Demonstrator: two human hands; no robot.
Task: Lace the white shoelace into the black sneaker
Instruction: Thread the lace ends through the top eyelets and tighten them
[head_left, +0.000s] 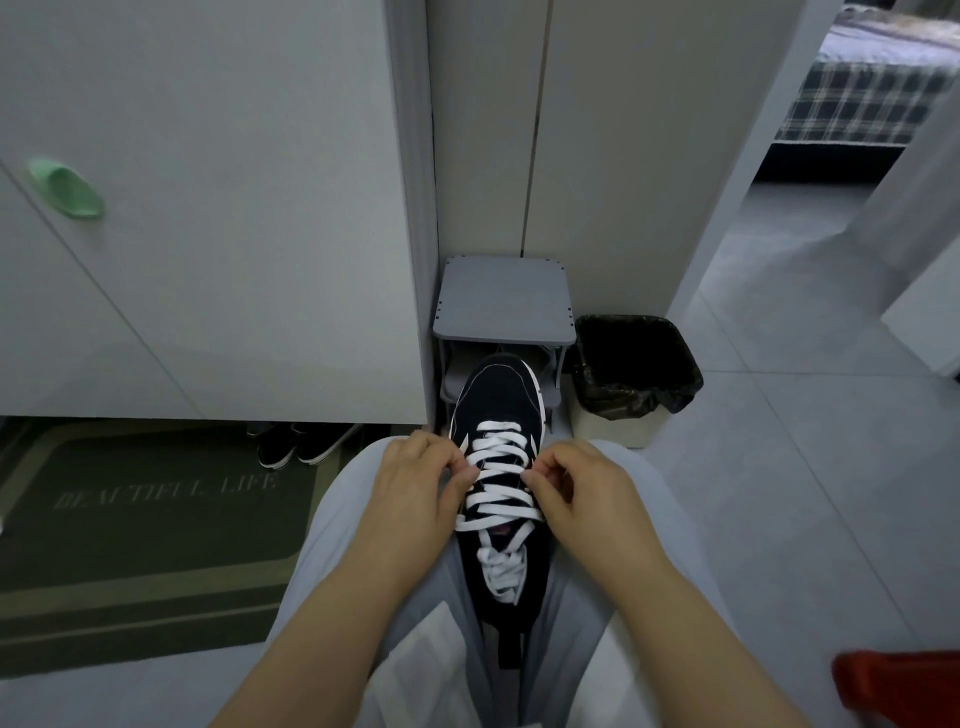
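Sitting wedged in your lap, the black sneaker (498, 405) shows only its top; your trousers (649, 519) hide its sides. Your left hand (415, 488) and right hand (576, 488) both curl tight, thumbs and fingertips (470, 474) pinching the white shoelace (501, 467) at its middle crossings, one hand each side. Past your fingertips a bin (685, 358) holds a dark liner bag (623, 400); anything inside is too dim to see.

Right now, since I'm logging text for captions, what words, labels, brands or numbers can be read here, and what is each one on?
"BEAUTIFUL LIFE": pale capitals on the dark doormat.
The black sneaker and white shoelace show no readable brand or label; a small reddish patch on the tongue is too blurred to read.
Nothing else in view carries legible text.
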